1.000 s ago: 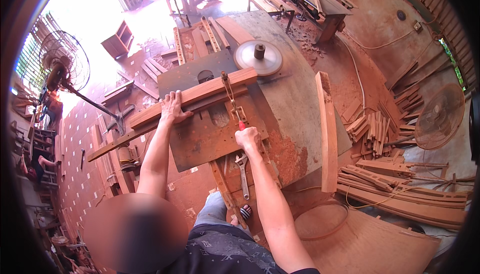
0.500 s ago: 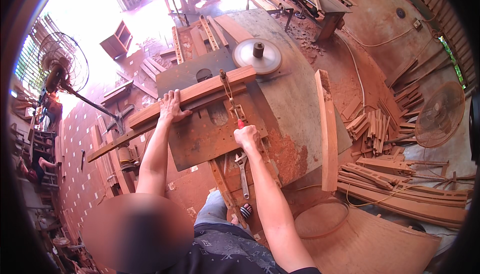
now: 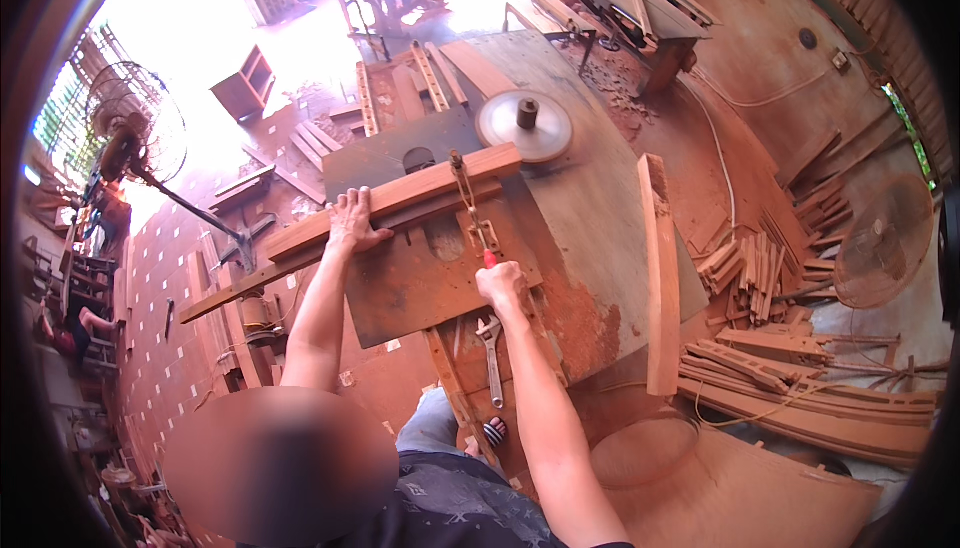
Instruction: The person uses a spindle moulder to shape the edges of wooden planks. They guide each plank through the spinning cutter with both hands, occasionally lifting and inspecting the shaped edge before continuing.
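Slightly shifted since the earlier frame: our viewpoint only. Wooden beam [image 3: 420, 185] across dark surface [image 3: 400, 293], ten o'clock from centre, fingers of our left hand [image 3: 353, 225] spread over it. Red handle [image 3: 490, 259], near centre, clenched in fingers of our right hand [image 3: 503, 286].

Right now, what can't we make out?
Head view: near end of the red clamp handle, hidden by the right hand.
Head view: patch of the long reddish-brown wooden beam, covered by the left hand.
Head view: rim detail of the round silver-grey metal disc, blurred.
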### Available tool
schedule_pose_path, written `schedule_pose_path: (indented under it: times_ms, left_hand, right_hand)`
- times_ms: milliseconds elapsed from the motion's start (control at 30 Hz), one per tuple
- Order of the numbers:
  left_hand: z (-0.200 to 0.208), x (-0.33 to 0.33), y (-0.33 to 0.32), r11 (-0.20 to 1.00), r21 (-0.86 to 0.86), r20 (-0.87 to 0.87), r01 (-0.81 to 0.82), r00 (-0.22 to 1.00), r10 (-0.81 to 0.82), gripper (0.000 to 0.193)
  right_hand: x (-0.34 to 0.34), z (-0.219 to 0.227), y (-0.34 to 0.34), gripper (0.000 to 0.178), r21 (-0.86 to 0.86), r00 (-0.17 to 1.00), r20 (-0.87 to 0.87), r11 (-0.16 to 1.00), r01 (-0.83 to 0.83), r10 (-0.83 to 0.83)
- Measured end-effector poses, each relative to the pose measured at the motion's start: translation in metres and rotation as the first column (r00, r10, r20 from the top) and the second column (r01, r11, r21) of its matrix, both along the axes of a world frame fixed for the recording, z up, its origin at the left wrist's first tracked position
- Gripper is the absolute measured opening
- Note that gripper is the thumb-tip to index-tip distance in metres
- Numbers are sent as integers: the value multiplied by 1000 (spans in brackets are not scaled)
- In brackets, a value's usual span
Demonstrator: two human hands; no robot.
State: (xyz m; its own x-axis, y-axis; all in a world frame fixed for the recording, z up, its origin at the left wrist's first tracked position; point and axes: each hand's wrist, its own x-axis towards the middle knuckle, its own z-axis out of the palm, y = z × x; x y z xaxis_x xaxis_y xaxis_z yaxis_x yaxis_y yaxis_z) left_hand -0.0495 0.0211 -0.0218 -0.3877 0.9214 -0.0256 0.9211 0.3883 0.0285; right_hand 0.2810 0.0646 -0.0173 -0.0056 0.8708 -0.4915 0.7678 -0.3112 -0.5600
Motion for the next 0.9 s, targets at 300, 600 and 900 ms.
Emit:
schedule_pose_path:
  times_ms: [300, 600, 900]
  left_hand:
    - [2, -4, 3, 999, -45, 26, -29, 999, 30, 118]
    - [3, -4, 2, 999, -35, 25, -32, 999, 33, 118]
    - [2, -6, 4, 1000, -25, 9, -12, 1000, 13, 119]
  right_hand:
    - [-4, -5, 3, 38, -14, 1000, 17, 1000, 9, -8]
    - [-5, -7, 3, 37, -6, 1000, 0, 1000, 0, 0]
    - [-5, -1, 5, 42, -9, 1000, 9, 1000, 10, -10]
